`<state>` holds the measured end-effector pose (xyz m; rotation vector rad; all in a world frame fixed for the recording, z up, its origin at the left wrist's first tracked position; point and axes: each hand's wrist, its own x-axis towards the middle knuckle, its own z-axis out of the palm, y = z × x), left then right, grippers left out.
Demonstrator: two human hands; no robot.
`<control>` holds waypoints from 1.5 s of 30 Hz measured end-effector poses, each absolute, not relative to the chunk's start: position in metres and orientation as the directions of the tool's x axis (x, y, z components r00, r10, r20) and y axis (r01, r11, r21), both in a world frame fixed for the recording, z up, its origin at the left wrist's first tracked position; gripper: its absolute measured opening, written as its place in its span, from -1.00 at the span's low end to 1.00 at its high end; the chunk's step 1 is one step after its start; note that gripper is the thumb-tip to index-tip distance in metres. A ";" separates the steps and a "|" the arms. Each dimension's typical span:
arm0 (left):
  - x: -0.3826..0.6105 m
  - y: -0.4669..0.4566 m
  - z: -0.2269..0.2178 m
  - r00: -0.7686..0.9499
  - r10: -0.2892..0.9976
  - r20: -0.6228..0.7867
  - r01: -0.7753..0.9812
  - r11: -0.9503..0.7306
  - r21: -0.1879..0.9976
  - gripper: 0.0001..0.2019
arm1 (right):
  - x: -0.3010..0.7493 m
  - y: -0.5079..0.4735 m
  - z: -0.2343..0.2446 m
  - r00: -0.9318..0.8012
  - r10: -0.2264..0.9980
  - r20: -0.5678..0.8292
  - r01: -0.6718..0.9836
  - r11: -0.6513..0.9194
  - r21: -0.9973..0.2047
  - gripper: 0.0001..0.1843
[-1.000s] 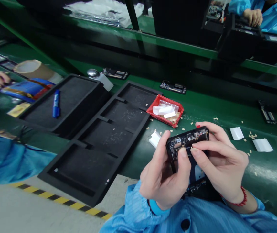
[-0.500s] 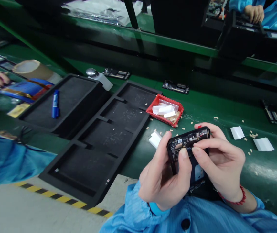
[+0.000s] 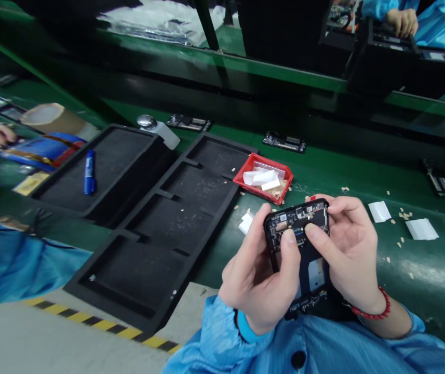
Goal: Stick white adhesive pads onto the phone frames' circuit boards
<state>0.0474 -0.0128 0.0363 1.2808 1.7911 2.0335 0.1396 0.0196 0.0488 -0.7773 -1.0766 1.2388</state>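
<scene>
We see a green bench point(image 3: 362, 176) running across the view, with a yellow-and-black striped line along its near edge at the left. On its left half lies a long black foam tray point(image 3: 175, 228) with four pockets in a row, its long side running from the near edge towards the far edge. A second black foam tray point(image 3: 105, 166) lies just beside it, further left.

Over the near edge, right of the long tray, we see the left hand point(image 3: 257, 280) and the right hand point(image 3: 352, 254), both clasped on a black phone frame point(image 3: 308, 249) held in the air between them. The left fingers wrap its left side with the thumb pressed on the circuit board. The right fingers curl behind its right side with the thumb laid on the inner face. The frame's long axis runs from the person's chest towards the far edge, almost upright in the view. Its board end points away at a red bin point(image 3: 245, 176), and its open inside faces us.

The red bin stands near the long tray's far right corner and holds white slips. A white bottle point(image 3: 159, 130) lies at the far end of the second tray, and a blue marker point(image 3: 89, 172) lies in that tray. Two white paper pieces point(image 3: 379, 211) lie right of the hands, among small tan scraps.
</scene>
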 end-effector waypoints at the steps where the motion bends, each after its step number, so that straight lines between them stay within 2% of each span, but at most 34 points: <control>1: 0.047 -0.012 0.037 -0.634 0.610 0.475 0.398 -0.269 0.877 -0.49 | 0.141 0.021 0.049 -0.055 0.982 0.183 -0.388 0.148 -0.910 -0.65; 4: 0.047 -0.011 0.038 -0.654 0.623 0.429 0.347 -0.257 0.902 -0.52 | 0.144 0.024 0.051 -0.128 0.983 0.129 -0.463 0.056 -0.884 -0.73; 7: 0.047 -0.010 0.039 -0.651 0.640 0.410 0.298 -0.281 0.912 -0.53 | 0.144 0.024 0.053 -0.125 0.985 0.122 -0.466 0.051 -0.883 -0.72; 17: 0.045 -0.014 0.034 -0.612 0.682 0.400 0.272 -0.293 0.916 -0.53 | 0.143 0.021 0.052 -0.021 0.985 0.170 -0.300 0.157 -0.941 -0.65; 23: 0.042 -0.011 0.037 -0.570 0.761 0.310 0.159 -0.268 0.950 -0.59 | 0.149 0.020 0.054 -0.111 0.990 0.086 -0.396 0.035 -0.917 -0.81; 30: 0.042 -0.010 0.039 -0.587 0.736 0.337 0.231 -0.247 0.941 -0.57 | 0.149 0.018 0.051 -0.086 0.990 0.115 -0.358 0.077 -0.930 -0.80; 35: 0.042 0.000 0.032 -0.539 0.779 0.319 0.211 -0.242 0.947 -0.65 | 0.150 0.016 0.035 -0.073 0.982 0.173 -0.296 0.145 -0.944 -0.71; 38: 0.042 0.013 0.020 -0.608 0.741 0.286 0.196 -0.209 0.958 -0.69 | 0.150 0.011 0.018 -0.124 0.980 0.156 -0.270 0.118 -0.956 -0.50; 40: 0.041 0.022 0.010 -0.644 0.733 0.221 0.126 -0.183 0.975 -0.63 | 0.156 0.017 0.003 -0.203 0.972 0.116 -0.177 0.081 -0.981 -0.41; 42: 0.039 0.028 0.001 -0.543 0.828 0.138 0.014 -0.155 0.988 -0.52 | 0.173 0.042 -0.011 -0.204 0.975 0.084 0.047 0.096 -0.994 -0.42; 43: 0.037 0.030 -0.003 -0.482 0.866 0.131 -0.011 -0.156 0.988 -0.47 | 0.186 0.062 -0.015 -0.143 0.986 0.082 0.227 0.113 -0.967 -0.42; 45: 0.032 0.029 -0.008 -0.431 0.889 0.155 -0.024 -0.183 0.983 -0.43 | 0.220 0.112 -0.017 -0.007 0.994 0.105 0.386 0.100 -0.917 -0.43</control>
